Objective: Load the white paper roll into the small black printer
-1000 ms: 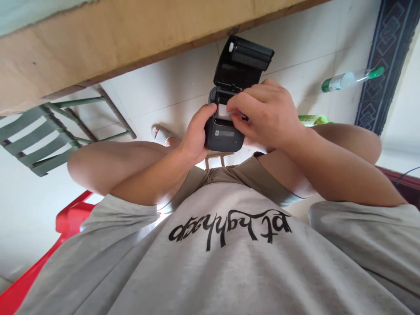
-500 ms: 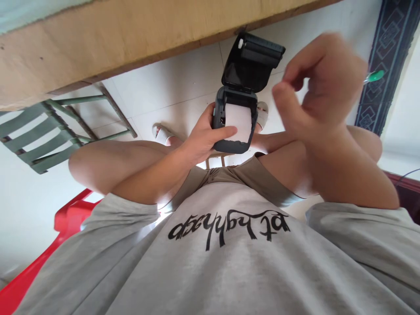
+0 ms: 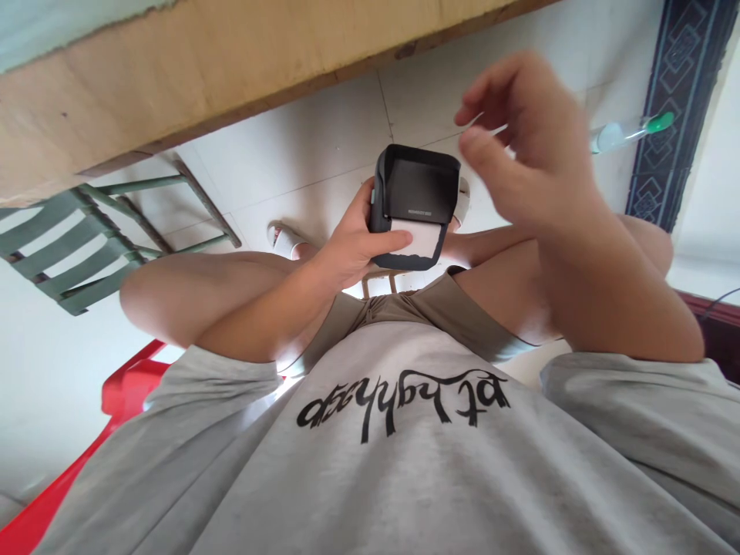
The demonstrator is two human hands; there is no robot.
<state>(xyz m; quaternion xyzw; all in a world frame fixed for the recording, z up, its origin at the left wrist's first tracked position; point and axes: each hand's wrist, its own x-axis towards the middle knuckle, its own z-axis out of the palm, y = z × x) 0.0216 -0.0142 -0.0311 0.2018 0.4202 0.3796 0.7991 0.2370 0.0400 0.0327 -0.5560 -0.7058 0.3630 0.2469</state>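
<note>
A small black label printer sits in my left hand, above my lap. Its lid is down, and a white strip of paper sticks out at the front edge. My left thumb lies across that paper while the other fingers wrap round the printer's side. My right hand hovers above and to the right of the printer without touching it. Its fingers are loosely curled and apart, and I see nothing in them. My grey shirt and bare knees fill the lower part of the view.
A wooden table edge runs across the top. A green slatted chair stands at the left and a red plastic seat at the lower left. A clear bottle with a green cap lies on the tiled floor. A sandal shows by my knee.
My right hand left the paper roll and lifted up to the right. The printer's lid, open before, is now down over the roll, with paper sticking out.
</note>
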